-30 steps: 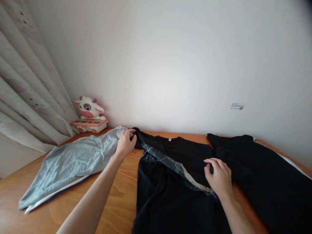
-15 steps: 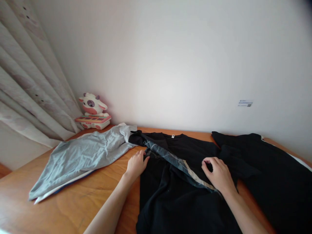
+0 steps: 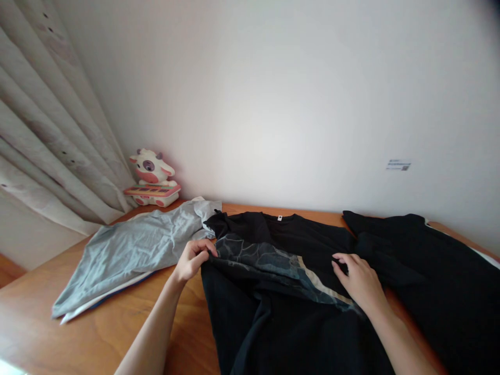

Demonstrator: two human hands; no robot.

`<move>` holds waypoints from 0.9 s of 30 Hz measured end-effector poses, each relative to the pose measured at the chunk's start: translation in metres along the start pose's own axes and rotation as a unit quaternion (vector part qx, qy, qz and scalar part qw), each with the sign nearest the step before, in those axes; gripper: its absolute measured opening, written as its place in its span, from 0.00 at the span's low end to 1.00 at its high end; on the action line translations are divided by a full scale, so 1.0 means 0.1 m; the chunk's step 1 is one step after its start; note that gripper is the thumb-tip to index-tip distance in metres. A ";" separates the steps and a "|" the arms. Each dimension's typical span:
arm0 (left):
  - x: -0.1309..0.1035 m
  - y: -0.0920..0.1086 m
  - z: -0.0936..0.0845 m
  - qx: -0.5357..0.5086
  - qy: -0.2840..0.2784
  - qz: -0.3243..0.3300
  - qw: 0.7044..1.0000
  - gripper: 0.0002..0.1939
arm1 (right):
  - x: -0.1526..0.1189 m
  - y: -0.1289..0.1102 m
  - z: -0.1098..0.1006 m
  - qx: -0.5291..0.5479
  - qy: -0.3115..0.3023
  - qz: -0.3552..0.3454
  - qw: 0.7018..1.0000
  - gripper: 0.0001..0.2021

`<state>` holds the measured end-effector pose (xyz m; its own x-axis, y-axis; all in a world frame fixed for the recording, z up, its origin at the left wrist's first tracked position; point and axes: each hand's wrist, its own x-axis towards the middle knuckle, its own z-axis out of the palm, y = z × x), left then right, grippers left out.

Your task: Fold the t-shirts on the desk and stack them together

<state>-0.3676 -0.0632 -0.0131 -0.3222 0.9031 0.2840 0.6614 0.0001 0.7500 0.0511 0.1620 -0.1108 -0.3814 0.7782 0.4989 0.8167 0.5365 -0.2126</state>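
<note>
A black T-shirt with a small white neck label lies on the table, its collar toward the wall. Part of it is turned over, baring a dark grey-blue patterned strip and a beige band. My left hand pinches the garment's left edge between thumb and fingers, lifting it a little. Over the right part of the shirt, my right hand is curled with thumb and index tips close together. Whether cloth is between them is hidden.
Grey shirts lie stacked at the left on the wooden table. Another black garment is at the right, with white cloth beneath. A cow toy with a keyboard stands by the wall, near the curtain.
My left hand has moved left and slightly up with the garment's edge, spreading the patterned strip wider. My right hand stays nearly in place, and the view has shifted slightly.
</note>
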 end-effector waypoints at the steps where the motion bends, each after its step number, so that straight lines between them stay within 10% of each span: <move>1: 0.01 -0.02 0.03 -0.005 0.049 -0.005 0.999 0.16 | -0.01 -0.02 -0.01 -0.008 -0.007 0.009 1.000 0.16; 5: 0.05 0.00 0.26 0.073 0.163 0.036 0.983 0.17 | -0.06 -0.20 -0.06 -0.038 -0.043 0.052 0.997 0.23; 11: -0.01 0.14 0.40 0.220 -0.105 0.144 0.959 0.25 | -0.15 -0.45 -0.09 -0.098 -0.085 0.069 0.989 0.27; 20: 0.01 0.21 0.39 0.331 -0.058 0.002 0.942 0.23 | -0.15 -0.46 -0.24 -0.124 -0.080 0.100 0.984 0.24; 24: 0.01 0.09 0.54 0.272 -0.050 0.121 0.953 0.15 | -0.05 -0.48 -0.18 -0.091 -0.017 0.005 0.996 0.21; 27: 0.00 -0.03 0.60 0.281 -0.088 0.155 0.943 0.27 | 0.12 -0.55 -0.07 -0.044 -0.039 -0.045 0.997 0.24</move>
<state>-0.3294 -0.0374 -0.0515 0.0291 0.9543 0.2973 0.9756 -0.0918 0.1994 0.0051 0.1396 -0.0875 -0.4851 0.7528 0.4450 0.8109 0.5777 -0.0935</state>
